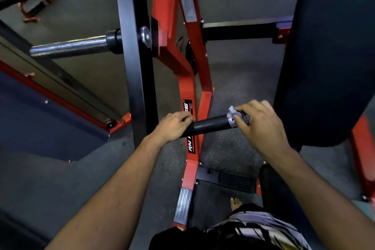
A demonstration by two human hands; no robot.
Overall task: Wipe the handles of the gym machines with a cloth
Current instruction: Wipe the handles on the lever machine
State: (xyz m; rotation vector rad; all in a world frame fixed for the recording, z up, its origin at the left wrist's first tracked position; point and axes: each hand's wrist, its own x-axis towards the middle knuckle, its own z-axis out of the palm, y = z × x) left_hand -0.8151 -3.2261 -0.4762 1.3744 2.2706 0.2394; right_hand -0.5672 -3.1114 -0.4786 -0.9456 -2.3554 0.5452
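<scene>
While the left hand (175,126) curls round the near end of a black handle (209,126), the right hand (261,126) pinches a small crumpled grey cloth (233,114) against the handle's far end, thumb and fingers bent round the cloth where a band of bare metal shows. That handle runs roughly level across the middle of the view, slightly higher at the right, and it crosses in front of a red frame (192,67) that rises from the floor and forks into two slanting bars. A black label with white letters (189,128) runs down the red bar just behind the handle, partly hidden by the left hand and the handle itself. Beside the red frame stands a dark upright post (134,57), and a shiny steel peg (69,46) with a black collar sticks out from it to the left. At the right a large dark padded cushion (328,46) fills the upper corner, just beyond the right hand. Both forearms reach up from the bottom of the view, bare. Below, a ribbed metal foot plate (182,206) sits at the base of the red frame on a grey speckled floor (233,83), and a bare foot (235,204) shows near it, above patterned clothing at the bottom edge.
</scene>
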